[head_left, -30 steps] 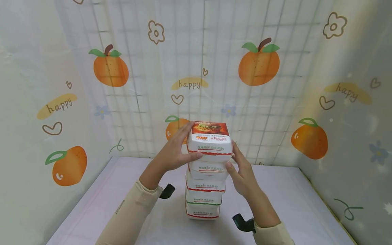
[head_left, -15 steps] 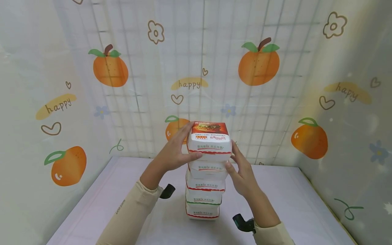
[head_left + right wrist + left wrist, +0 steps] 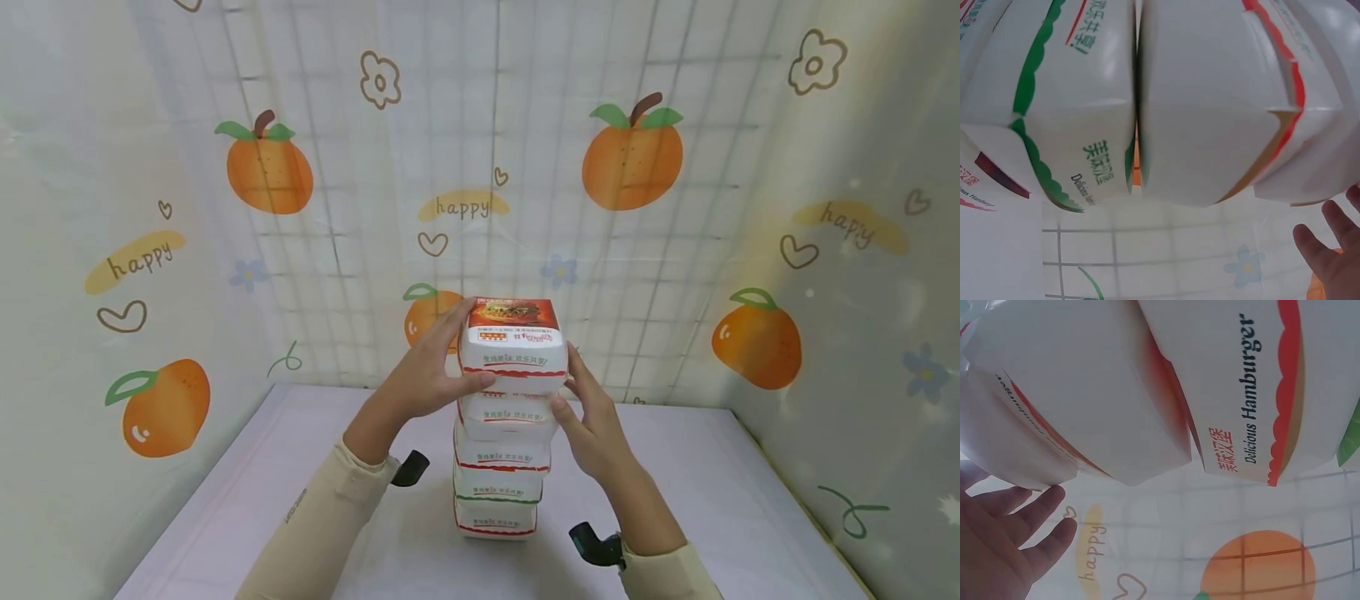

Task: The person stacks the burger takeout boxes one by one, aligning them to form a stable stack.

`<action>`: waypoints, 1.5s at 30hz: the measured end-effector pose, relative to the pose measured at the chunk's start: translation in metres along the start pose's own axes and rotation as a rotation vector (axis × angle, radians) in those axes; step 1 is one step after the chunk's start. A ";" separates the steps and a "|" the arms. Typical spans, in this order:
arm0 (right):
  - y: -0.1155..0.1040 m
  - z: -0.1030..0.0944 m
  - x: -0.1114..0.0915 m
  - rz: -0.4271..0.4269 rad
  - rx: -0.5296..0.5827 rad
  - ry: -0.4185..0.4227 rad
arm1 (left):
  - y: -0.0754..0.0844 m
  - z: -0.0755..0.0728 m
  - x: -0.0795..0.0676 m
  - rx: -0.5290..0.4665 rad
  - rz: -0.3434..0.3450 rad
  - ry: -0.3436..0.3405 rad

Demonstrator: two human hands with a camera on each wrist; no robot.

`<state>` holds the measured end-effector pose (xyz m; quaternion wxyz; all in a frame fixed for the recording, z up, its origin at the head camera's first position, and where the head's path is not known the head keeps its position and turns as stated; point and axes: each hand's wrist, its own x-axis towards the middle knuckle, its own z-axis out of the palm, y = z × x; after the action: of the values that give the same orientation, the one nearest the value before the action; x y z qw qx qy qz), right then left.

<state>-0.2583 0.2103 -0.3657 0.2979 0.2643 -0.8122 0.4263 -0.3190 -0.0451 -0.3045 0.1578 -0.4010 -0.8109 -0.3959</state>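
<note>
Several white paper hamburger boxes stand in one leaning stack, mid-table in the head view. The top hamburger box point(image 3: 513, 358) has a red burger picture on its lid. My left hand point(image 3: 420, 371) holds it from the left, thumb across its lower front and fingers along its side. From the right, my right hand point(image 3: 597, 425) holds the same box. Its fingers reach behind the side, and its thumb lies at the right edge of the second box point(image 3: 506, 417). Both wrist views show spread fingers point(image 3: 1047, 550) at the box edges. A green-trimmed box point(image 3: 1079, 156) sits lower in the stack.
The white table point(image 3: 360, 533) carries the stack. Behind and around it hangs a pale curtain point(image 3: 465, 125) printed with oranges, with a wire grid showing through. A black wrist mount point(image 3: 596, 546) juts inward from the right sleeve, another point(image 3: 410, 468) from the left.
A thin strip of red print on the second box now shows below the top box. Both hands stay almost in place.
</note>
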 end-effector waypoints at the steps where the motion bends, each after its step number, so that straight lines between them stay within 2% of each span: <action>1: 0.000 0.000 0.000 0.001 0.000 -0.002 | 0.000 0.000 0.000 -0.001 -0.001 -0.001; 28: 0.000 0.001 -0.001 0.011 0.010 -0.002 | 0.000 0.000 -0.004 0.006 0.006 0.010; 37: 0.002 0.001 -0.003 0.001 0.043 0.006 | -0.002 0.000 -0.006 0.009 -0.032 0.009; 45: 0.003 0.001 -0.002 0.031 0.064 0.017 | -0.004 0.000 -0.007 0.010 -0.034 0.011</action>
<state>-0.2590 0.2114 -0.3695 0.2894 0.2573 -0.7997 0.4589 -0.3177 -0.0503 -0.3102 0.1574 -0.3843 -0.8187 -0.3966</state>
